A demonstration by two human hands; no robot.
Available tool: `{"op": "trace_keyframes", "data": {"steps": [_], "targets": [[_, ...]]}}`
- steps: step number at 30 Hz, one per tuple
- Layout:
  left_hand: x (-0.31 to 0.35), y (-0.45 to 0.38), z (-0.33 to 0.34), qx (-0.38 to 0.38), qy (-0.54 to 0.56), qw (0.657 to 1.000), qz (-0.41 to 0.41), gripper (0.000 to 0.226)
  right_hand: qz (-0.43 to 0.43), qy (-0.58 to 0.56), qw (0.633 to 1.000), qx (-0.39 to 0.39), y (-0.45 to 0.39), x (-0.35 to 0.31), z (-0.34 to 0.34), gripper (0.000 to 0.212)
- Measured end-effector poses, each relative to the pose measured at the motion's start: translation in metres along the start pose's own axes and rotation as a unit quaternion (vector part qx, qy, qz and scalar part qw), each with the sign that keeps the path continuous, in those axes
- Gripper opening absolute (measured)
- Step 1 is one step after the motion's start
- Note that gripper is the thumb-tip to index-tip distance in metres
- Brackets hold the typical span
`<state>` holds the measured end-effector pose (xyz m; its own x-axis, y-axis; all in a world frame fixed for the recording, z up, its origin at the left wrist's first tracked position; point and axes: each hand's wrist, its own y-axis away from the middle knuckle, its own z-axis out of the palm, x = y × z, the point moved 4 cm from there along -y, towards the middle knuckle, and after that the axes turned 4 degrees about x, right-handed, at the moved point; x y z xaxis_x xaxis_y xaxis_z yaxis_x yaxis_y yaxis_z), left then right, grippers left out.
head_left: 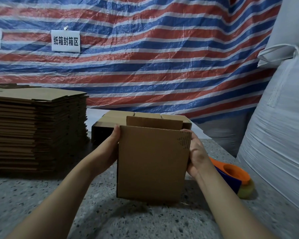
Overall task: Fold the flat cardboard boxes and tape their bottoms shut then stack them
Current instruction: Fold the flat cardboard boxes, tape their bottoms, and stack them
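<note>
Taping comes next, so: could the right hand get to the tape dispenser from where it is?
Probably yes. The tape dispenser lies on the table just right of the right hand, nothing between them. But that hand's grip is on the box, so it must let go first.

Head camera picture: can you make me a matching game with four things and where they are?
Things:
1. pile of flat cardboard
2. box being held
3. tape dispenser
4. white sign

Places:
A. between the left hand and the right hand
B. on the striped tarp up high
C. on the left of the table
D. on the table's right, beside the big white sack

Pairs: 1-C, 2-A, 3-D, 4-B
</note>
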<state>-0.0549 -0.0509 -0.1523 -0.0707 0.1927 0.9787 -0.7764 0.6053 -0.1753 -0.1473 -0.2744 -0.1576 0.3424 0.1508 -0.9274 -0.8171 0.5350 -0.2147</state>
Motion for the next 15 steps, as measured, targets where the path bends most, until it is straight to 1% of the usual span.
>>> {"op": "trace_keyframes", "data": {"steps": [2,3,4,5,7,8,9,11,12,13,14,15], "targets": [[0.001,-0.003,0.000,0.020,0.003,1.000,0.003,0.052,-0.001,0.014,1.000,-0.015,0.000,0.003,-0.001,0.033],[0.000,-0.005,0.000,0.037,0.005,0.999,0.003,0.043,-0.003,0.020,0.999,-0.025,0.001,0.005,-0.001,0.037],[-0.001,-0.006,-0.001,0.058,0.004,0.998,0.002,0.038,-0.002,0.025,0.999,-0.035,0.002,0.007,-0.001,0.041],[-0.002,-0.008,-0.002,0.077,-0.002,0.997,0.004,0.032,0.001,0.028,0.999,-0.038,0.003,0.008,-0.002,0.049],[-0.004,-0.010,-0.002,0.104,-0.024,0.994,0.017,0.025,0.005,0.028,0.999,-0.037,0.004,0.010,-0.007,0.072],[-0.005,-0.010,-0.002,0.118,-0.029,0.992,0.023,0.024,0.003,0.030,0.999,-0.044,0.003,0.009,-0.008,0.075],[-0.006,-0.011,-0.002,0.134,-0.027,0.990,0.027,0.024,-0.002,0.041,0.998,-0.055,0.004,0.007,-0.008,0.069],[-0.005,-0.011,-0.001,0.156,-0.021,0.987,0.031,0.021,-0.008,0.065,0.996,-0.065,0.004,0.003,-0.007,0.038],[-0.005,-0.012,0.000,0.160,-0.018,0.986,0.034,0.016,-0.004,0.060,0.996,-0.061,0.004,0.002,-0.006,0.027],[-0.004,-0.012,0.000,0.162,-0.014,0.986,0.038,0.013,0.006,0.046,0.997,-0.057,0.003,0.002,-0.006,0.020],[-0.005,-0.013,0.000,0.166,-0.013,0.985,0.045,0.015,0.013,0.030,0.998,-0.053,0.002,0.003,-0.006,0.018],[-0.005,-0.014,0.000,0.170,-0.009,0.984,0.053,0.022,0.013,0.016,0.999,-0.048,0.002,0.002,-0.006,0.021]]}}
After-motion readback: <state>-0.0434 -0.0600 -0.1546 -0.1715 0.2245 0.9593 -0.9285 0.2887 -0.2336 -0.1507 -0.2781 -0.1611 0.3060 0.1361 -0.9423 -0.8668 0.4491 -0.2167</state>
